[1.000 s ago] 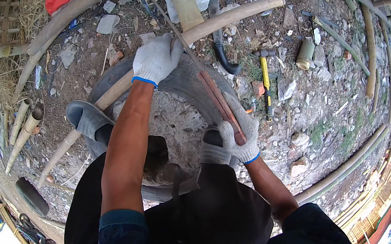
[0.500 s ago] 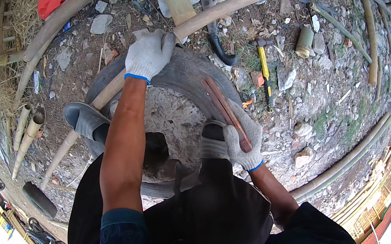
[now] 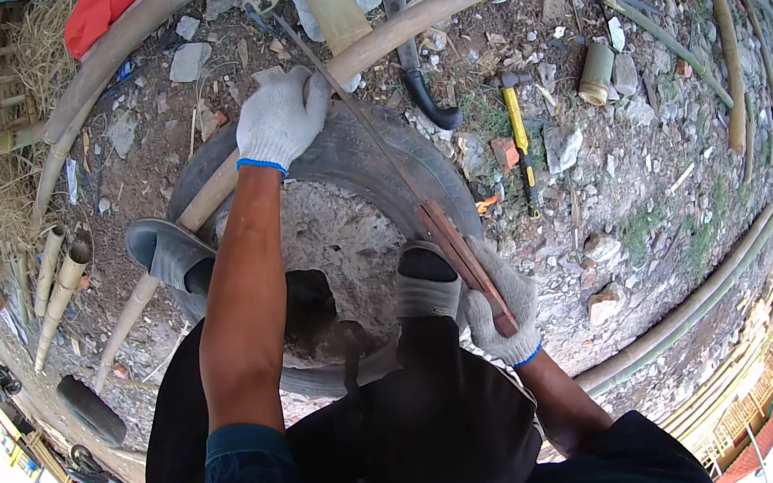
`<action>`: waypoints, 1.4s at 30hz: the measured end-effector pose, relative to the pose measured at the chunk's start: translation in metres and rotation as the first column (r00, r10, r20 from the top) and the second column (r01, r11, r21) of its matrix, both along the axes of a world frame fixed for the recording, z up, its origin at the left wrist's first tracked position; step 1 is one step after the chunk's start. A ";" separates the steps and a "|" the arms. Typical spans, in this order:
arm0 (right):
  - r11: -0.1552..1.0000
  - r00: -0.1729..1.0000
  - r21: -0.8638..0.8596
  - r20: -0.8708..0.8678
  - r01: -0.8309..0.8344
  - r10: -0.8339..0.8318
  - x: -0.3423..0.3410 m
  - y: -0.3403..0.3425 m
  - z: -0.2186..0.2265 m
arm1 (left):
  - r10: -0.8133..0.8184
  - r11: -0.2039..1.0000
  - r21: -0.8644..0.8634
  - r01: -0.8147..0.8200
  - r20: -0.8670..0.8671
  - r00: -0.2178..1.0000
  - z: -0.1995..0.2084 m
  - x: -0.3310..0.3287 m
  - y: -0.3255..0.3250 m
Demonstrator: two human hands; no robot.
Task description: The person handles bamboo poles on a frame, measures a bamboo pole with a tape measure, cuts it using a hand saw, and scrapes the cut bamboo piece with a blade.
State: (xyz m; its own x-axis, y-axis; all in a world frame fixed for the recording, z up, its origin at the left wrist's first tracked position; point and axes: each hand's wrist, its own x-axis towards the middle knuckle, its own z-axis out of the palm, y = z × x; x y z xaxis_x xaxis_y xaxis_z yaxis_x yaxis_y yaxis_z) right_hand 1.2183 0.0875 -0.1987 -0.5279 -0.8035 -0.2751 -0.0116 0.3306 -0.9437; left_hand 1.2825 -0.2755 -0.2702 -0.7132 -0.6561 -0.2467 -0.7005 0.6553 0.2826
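My left hand [image 3: 280,117], in a white knit glove with a blue cuff, is closed over a long bamboo pole [image 3: 438,16]. The pole slants across an old tyre [image 3: 225,161]. My right hand [image 3: 507,308], gloved the same way, grips the reddish-brown wooden handle of a saw [image 3: 462,260]. Seen nearly edge-on, the narrow saw blade [image 3: 363,117] crosses the pole just right of my left hand. A grey slipper on my left foot [image 3: 171,254] is beside the pole; my right foot [image 3: 426,276] is near the saw handle.
A yellow-and-black hammer [image 3: 520,146] lies to the right, near a short bamboo piece [image 3: 598,75]. A curved black-handled blade tool [image 3: 420,66] lies beyond the tyre, beside a wooden plank [image 3: 329,0]. Stones, rubble and more bamboo poles [image 3: 686,307] cover the ground.
My right hand has drawn the saw back toward me and slightly right, and more of its blade shows. My left hand stays on the bamboo pole. The view has shifted slightly.
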 end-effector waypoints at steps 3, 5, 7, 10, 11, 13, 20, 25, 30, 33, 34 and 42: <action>0.997 0.964 -0.070 -0.263 0.011 -0.029 -0.020 -0.038 -0.013 | 0.055 0.998 0.019 -0.055 -0.003 0.998 0.002 -0.021 0.010; 0.999 0.978 -0.039 -0.206 0.031 -0.038 -0.029 -0.104 -0.024 | 0.039 0.999 0.009 -0.039 -0.017 0.999 -0.009 -0.017 0.008; 0.998 0.964 -0.062 -0.263 0.027 -0.042 -0.024 -0.118 -0.015 | 0.039 0.999 -0.010 -0.039 -0.033 0.999 -0.008 -0.010 0.002; 0.996 0.973 -0.084 -0.227 0.030 -0.048 -0.011 -0.068 -0.012 | 0.013 1.000 0.025 -0.013 -0.009 1.000 -0.008 -0.007 -0.011; 0.999 0.975 -0.013 -0.219 -0.037 0.034 -0.005 -0.032 -0.009 | 0.009 1.000 -0.006 -0.009 -0.027 1.000 -0.006 -0.003 -0.014; 0.999 0.998 -0.038 -0.062 0.002 -0.004 -0.008 -0.009 -0.003 | -0.004 1.000 -0.022 0.004 -0.027 1.000 0.005 -0.011 -0.003; 0.995 0.942 -0.094 -0.329 0.036 -0.066 -0.029 -0.123 -0.029 | 0.129 0.989 -0.072 -0.131 -0.028 0.991 -0.009 -0.024 0.008; 0.999 0.999 0.025 -0.015 -0.035 0.035 -0.002 -0.010 0.012 | 0.169 0.978 -0.138 -0.157 0.083 0.982 -0.012 -0.007 -0.016; 0.997 0.932 -0.063 -0.355 0.053 -0.072 -0.038 -0.100 -0.003 | 0.205 0.966 -0.161 -0.202 0.001 0.979 -0.015 -0.035 0.014; 0.992 0.942 -0.091 -0.318 0.085 -0.110 -0.040 -0.152 -0.007 | 0.116 0.967 -0.222 -0.123 -0.045 0.992 -0.023 -0.021 0.010; 0.995 0.945 -0.058 -0.313 0.076 -0.090 -0.033 -0.136 -0.002 | 0.125 0.967 -0.222 -0.130 -0.035 0.992 -0.025 -0.013 0.010; 0.996 0.987 -0.013 -0.127 0.094 -0.095 -0.026 -0.071 0.017 | 0.161 0.963 -0.215 -0.161 -0.021 0.987 -0.013 -0.025 0.001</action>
